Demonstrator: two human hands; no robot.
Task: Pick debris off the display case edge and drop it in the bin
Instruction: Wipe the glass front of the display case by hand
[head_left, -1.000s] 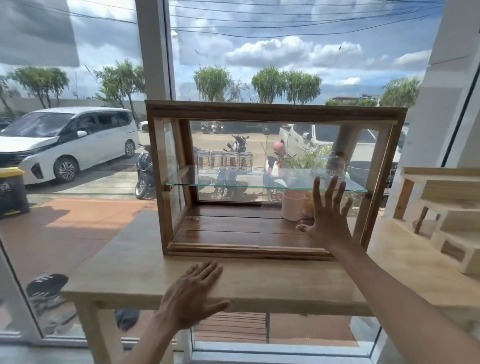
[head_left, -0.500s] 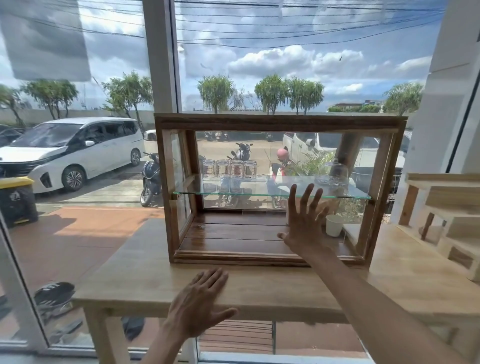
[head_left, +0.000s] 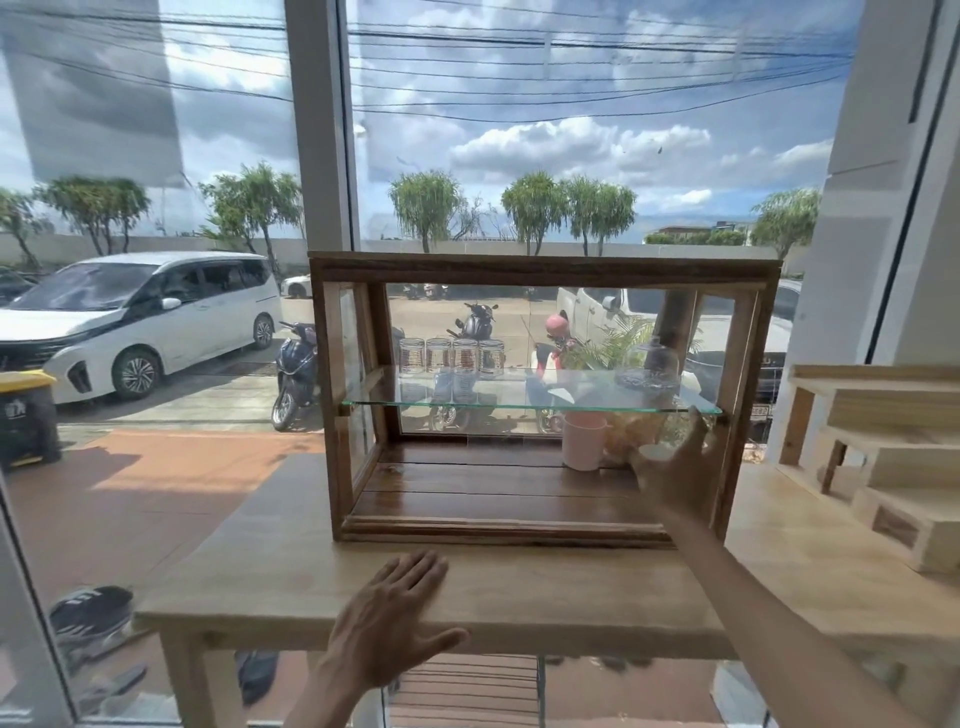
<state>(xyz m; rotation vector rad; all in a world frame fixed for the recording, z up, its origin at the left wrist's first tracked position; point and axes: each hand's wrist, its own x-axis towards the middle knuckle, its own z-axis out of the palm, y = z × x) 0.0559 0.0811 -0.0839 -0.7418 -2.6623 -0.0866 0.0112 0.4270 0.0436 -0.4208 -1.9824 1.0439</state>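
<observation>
1. Bare and spread, the left hand (head_left: 387, 621) lies palm-down on the counter (head_left: 519, 592), just in front of the case (head_left: 540, 400), and holds nothing.
2. The right hand (head_left: 675, 478) reaches into the case's right end, blurred; its fingers (head_left: 698, 431) rise loosely spread toward the glass shelf (head_left: 519, 402), near a pale cup (head_left: 653, 453). Whether it pinches anything, I cannot tell.
3. No debris can be made out on the case's edges: too small or hidden. The only bin in view is the yellow-lidded one (head_left: 26, 415) outside the window, well apart from the counter.
4. Risk, as I judge it: the right hand works close under the shelf, beside the pink mug (head_left: 584, 441). A careless sweep could tip the mug or cup, or jolt the shelf and rattle the four jars (head_left: 451, 356) and glass dome (head_left: 652, 364) above.
5. Fine debris could slip from a loose pinch onto the case's dark floor and be lost.
6. The outside bin bears a pale emblem, unreadable. No other writing can be read.
</observation>
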